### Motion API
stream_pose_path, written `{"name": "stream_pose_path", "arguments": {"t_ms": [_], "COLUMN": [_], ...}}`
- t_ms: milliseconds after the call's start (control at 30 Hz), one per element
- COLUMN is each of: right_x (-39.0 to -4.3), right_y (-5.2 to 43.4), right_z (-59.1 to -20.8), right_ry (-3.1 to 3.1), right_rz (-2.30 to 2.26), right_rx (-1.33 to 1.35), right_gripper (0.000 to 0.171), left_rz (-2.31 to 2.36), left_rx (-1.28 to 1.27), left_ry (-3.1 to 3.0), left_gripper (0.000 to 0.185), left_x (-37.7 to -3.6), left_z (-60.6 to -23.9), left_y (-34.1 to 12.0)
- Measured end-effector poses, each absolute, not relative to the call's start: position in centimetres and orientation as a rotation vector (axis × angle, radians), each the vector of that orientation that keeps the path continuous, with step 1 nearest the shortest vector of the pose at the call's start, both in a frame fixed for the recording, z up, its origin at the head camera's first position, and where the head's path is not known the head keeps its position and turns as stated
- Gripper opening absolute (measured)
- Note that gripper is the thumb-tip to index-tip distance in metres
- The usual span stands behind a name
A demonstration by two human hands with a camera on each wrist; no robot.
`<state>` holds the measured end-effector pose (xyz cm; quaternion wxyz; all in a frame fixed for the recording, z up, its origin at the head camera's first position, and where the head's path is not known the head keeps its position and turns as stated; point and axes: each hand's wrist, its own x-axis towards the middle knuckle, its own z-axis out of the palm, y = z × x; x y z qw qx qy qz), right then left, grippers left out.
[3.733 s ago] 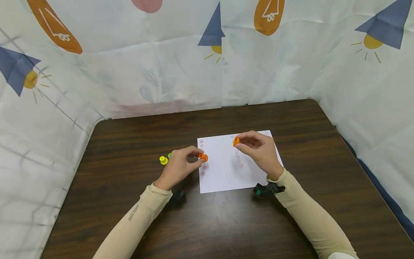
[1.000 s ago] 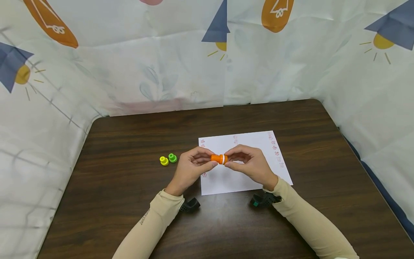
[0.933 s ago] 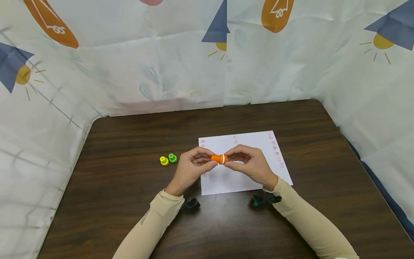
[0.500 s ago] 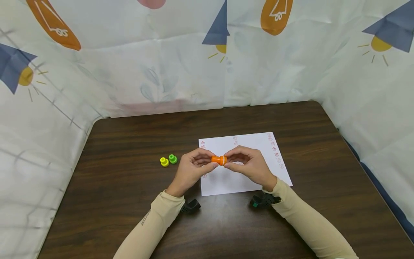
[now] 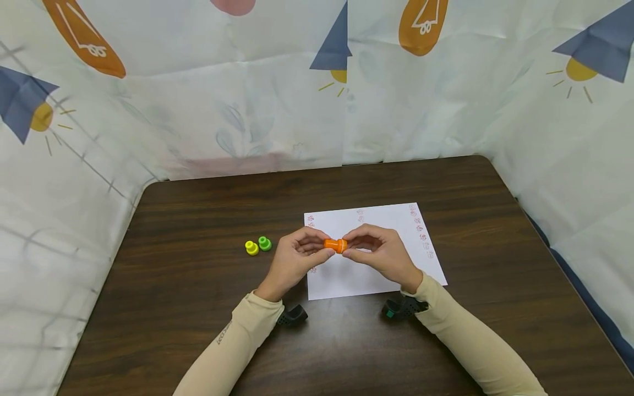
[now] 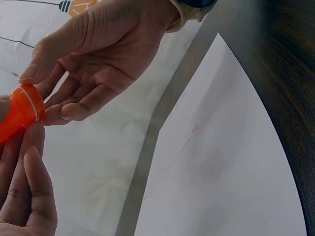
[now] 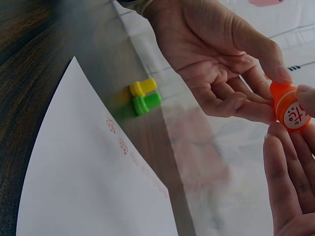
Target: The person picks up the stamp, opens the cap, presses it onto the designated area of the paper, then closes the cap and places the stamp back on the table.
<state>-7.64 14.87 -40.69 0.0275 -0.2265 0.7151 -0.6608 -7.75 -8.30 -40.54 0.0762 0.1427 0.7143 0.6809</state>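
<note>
Both hands hold one small orange stamp (image 5: 335, 245) just above the white paper (image 5: 391, 220) near the table's middle. My left hand (image 5: 302, 254) pinches its left end and my right hand (image 5: 369, 248) pinches its right end, where the cap sits. The right wrist view shows the orange stamp (image 7: 290, 110) end-on with a red design on its round face. The left wrist view shows the stamp (image 6: 22, 115) with a thin white ring, between my right hand's fingers (image 6: 74, 105) and my left hand's fingers (image 6: 29, 191).
A yellow stamp (image 5: 251, 248) and a green stamp (image 5: 264, 243) stand side by side on the dark wooden table (image 5: 198, 308), left of the paper. Red stamped marks run along the paper's left, top and right edges. Patterned cloth walls (image 5: 198, 110) close in three sides.
Earlier the hands were apart, each holding one orange piece. They have come together and the two pieces now join into one stamp. Over the last second the hands barely moved.
</note>
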Motion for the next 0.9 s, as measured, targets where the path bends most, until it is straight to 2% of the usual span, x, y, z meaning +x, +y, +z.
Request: {"name": "stream_pose_path", "arguments": {"t_ms": [900], "right_x": [-7.4], "right_y": [14.4], "right_z": [-40.1], "right_ry": [2.355], "right_rz": [-1.921], "right_rx": [-0.793], "right_gripper": [0.030], "left_rz": [2.089], "left_rx": [0.489], "left_ry": [2.189], "left_gripper": [0.031], "left_x": [-7.0], "left_z": [-39.3], "left_y": [-9.0]}}
